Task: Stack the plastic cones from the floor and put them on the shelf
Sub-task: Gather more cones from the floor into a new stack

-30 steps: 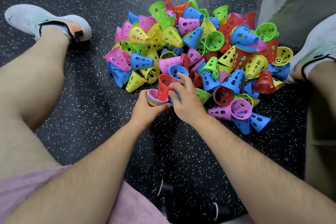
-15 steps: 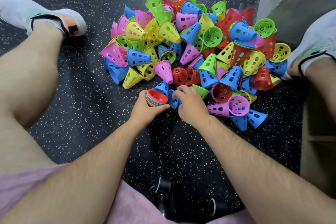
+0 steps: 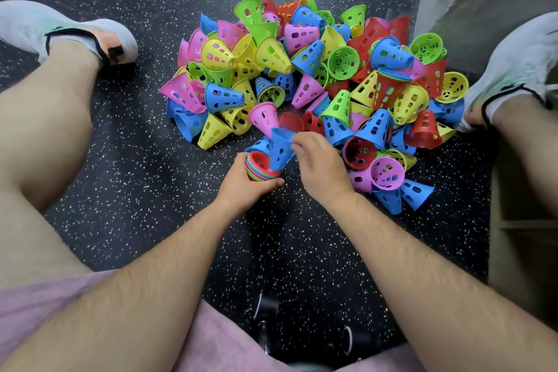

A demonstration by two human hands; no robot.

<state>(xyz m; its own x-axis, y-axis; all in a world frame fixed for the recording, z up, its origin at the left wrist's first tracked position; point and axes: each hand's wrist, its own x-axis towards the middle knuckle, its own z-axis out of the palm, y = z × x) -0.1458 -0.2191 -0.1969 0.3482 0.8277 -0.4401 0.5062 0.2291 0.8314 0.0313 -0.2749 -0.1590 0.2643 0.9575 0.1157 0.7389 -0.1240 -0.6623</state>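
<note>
**Blue cone meets the stack above a speckled floor**

Seen from the head camera, a seated person works at the near edge of a bright pile of plastic cones, which lies on the dark speckled floor between the outstretched legs. The left hand is wrapped around a short stack of nested cones, its open mouth turned upward, with a red cone on top and bands of pink, green and blue rims showing below it. The right hand pinches a blue cone by its wide rim, fingers curled, and holds it tilted with the narrow end pointing down into the mouth of the stack. Just behind it lie a pink cone and a red one on their sides (both perforated with oval holes, like the rest). A pale grey shoe rests on the floor at far left, and another at far right, beside the pile. Pink shorts fill the lower corners, and a light wooden unit stands along the right edge.
</note>
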